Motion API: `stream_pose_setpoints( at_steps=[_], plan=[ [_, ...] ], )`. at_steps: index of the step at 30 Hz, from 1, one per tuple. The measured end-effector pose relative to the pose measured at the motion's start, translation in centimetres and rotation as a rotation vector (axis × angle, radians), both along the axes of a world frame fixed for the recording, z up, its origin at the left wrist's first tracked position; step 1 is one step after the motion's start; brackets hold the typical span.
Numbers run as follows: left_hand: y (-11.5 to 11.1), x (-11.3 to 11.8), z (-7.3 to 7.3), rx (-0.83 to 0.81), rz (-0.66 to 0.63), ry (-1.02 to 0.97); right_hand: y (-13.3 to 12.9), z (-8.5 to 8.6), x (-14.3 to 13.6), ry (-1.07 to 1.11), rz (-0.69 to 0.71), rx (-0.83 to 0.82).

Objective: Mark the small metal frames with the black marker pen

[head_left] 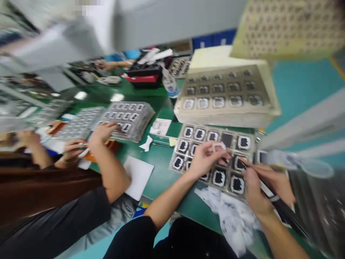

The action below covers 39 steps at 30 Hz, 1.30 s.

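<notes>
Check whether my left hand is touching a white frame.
Touching: the head view shows your left hand pinching a white frame over the compartmented tray.

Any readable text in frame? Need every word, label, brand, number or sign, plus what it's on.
None legible.
Clear bottle: blue label marking, too small and blurred.
White card: dark marks, too blurred.
Near tray of parts: no lettering I can make out.
</notes>
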<state>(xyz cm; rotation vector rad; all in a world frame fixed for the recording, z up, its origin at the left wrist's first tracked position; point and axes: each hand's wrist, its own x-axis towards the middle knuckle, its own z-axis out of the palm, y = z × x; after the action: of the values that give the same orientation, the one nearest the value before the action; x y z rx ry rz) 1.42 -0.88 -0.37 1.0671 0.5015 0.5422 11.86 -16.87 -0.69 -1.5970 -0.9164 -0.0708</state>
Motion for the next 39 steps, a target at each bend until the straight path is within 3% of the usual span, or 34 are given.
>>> stream_pose_setpoints(
  at_steps=[4, 9, 26, 34, 39],
  plan=[
    [-1.2, -0.2, -0.1, -0.031, -0.024, 0.077, 1.3, 0.0, -1.1, 0.084, 0.026, 0.101],
    [-2.5, 0.2, -0.5, -0.029, -0.017, 0.108, 1.4, -1.1, -1.2, 0.056, 0.063, 0.091],
    [-3.1, -0.6, -2.8, 0.242, 0.009, 0.182, 1.8, -0.1, -1.4, -0.073, 0.046, 0.038],
    [-3.1, -0.6, -3.4, 0.367, 0.012, 0.196, 1.8, -0.2, -1.3, -0.07, 0.056, 0.033],
    [-3.2, -0.6, -3.4, 0.469, 0.049, 0.222, 1.7, 0.1, -1.4, -0.182, 0.064, -0.03]
  ],
)
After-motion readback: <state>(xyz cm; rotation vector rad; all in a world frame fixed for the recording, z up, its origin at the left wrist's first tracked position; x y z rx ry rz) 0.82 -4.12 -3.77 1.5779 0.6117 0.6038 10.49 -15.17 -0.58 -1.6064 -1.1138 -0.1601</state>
